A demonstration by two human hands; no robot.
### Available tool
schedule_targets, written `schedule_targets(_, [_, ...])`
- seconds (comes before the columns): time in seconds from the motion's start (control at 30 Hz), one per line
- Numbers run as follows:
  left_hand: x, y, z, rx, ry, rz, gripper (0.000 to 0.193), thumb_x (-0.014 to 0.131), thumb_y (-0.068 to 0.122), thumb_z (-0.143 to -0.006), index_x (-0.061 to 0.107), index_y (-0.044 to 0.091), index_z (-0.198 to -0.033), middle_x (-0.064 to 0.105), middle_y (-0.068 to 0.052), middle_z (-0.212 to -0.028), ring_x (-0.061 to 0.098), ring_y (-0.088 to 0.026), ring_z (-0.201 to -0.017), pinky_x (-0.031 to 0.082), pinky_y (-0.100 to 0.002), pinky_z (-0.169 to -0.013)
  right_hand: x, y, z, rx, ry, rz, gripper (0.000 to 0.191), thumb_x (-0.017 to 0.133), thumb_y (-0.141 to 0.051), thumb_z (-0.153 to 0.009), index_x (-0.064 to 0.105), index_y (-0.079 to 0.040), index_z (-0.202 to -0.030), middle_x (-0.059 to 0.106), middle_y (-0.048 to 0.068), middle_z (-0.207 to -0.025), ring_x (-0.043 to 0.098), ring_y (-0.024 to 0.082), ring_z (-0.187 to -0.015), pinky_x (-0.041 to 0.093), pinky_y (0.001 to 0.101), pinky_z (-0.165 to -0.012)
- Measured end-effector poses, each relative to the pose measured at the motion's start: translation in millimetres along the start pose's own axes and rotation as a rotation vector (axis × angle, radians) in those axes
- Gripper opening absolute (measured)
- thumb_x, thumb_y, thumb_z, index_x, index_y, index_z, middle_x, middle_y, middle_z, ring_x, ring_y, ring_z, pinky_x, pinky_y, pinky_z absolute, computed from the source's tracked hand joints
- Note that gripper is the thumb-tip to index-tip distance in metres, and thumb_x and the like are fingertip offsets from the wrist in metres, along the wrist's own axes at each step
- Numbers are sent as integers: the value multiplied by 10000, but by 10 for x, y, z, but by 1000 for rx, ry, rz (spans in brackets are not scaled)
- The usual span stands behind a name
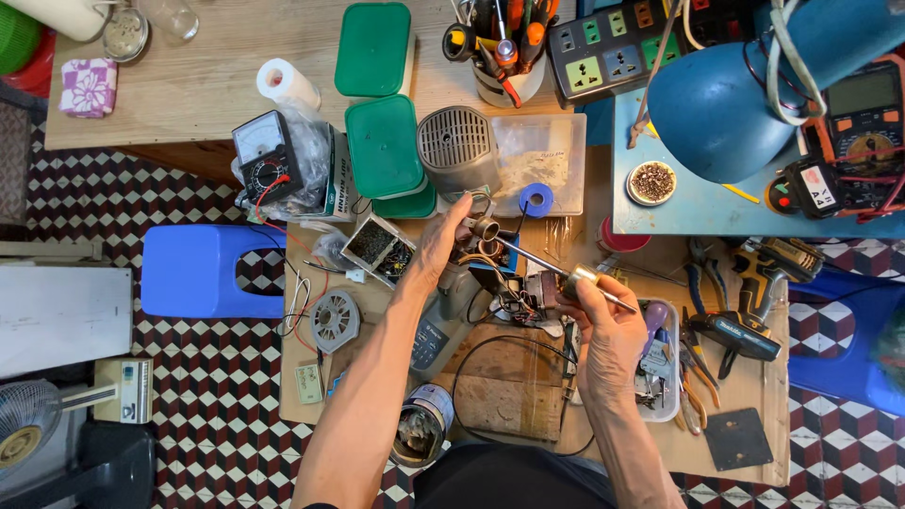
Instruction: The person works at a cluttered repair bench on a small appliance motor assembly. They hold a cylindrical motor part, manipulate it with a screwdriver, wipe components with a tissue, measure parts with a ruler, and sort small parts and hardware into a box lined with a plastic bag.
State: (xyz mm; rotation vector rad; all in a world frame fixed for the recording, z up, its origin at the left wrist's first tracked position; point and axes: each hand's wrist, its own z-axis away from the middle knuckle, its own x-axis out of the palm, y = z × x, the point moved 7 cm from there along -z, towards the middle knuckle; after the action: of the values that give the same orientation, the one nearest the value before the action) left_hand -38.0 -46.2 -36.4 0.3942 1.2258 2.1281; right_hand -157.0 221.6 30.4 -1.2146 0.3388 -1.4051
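My right hand (608,330) grips a thin metal shaft (537,262) that slants up to the left and carries a brass-coloured collar (582,275) just above my fingers. My left hand (441,240) pinches a small brass bushing (485,227) at the shaft's far end. Below the shaft, between my hands, lies a small motor part with copper windings and loose wires (523,294). A grey ribbed motor housing (457,151) stands just beyond my left fingertips, with a blue tape roll (535,200) beside it.
The wooden bench (509,405) is crowded. It holds a black analog meter (267,160), green-lidded boxes (382,146), a clear tub (542,151), a cup of screwdrivers (504,57), pliers and a drill (764,269). A blue lamp (735,104) hangs at the right; a blue stool (203,269) stands left.
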Motion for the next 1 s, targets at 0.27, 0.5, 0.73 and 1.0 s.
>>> schedule_targets(0.27, [-45, -96, -174, -6, 15, 52, 806, 613, 691, -837, 699, 30, -1291, 636, -55, -1057, 532, -142, -880, 427, -304, -851, 312, -130, 105, -84, -30, 124, 350, 731, -51, -922, 548, 12, -1213, 715, 135, -1090, 729, 186, -913, 621, 317, -833])
schedule_targets(0.5, [-40, -116, -167, -38, -33, 122, 698, 626, 701, -886, 690, 51, -1131, 539, 11, -881, 487, -120, -823, 400, -305, -813, 477, -132, 161, -133, -15, 223, 393, 781, -67, -887, 559, -24, -1209, 713, 94, -1118, 709, 136, -982, 596, 268, -884])
schedule_targets(0.73, [-29, 30, -44, -78, -42, 128, 647, 593, 704, -835, 722, 121, -1085, 606, 10, -842, 537, -110, -774, 463, -301, -741, 523, -42, 135, -105, 15, 369, 445, 815, -133, -861, 572, -36, -1221, 732, 92, -1100, 695, 123, -970, 572, 256, -829])
schedule_targets(1.0, [-13, 127, 150, -1, -2, 53, 674, 552, 723, -881, 732, 111, -1098, 658, 5, -940, 534, -98, -820, 431, -271, -810, 534, -7, 193, -76, -67, 428, 464, 805, -130, -863, 563, -43, -1249, 723, 89, -1132, 721, 146, -1021, 587, 263, -886])
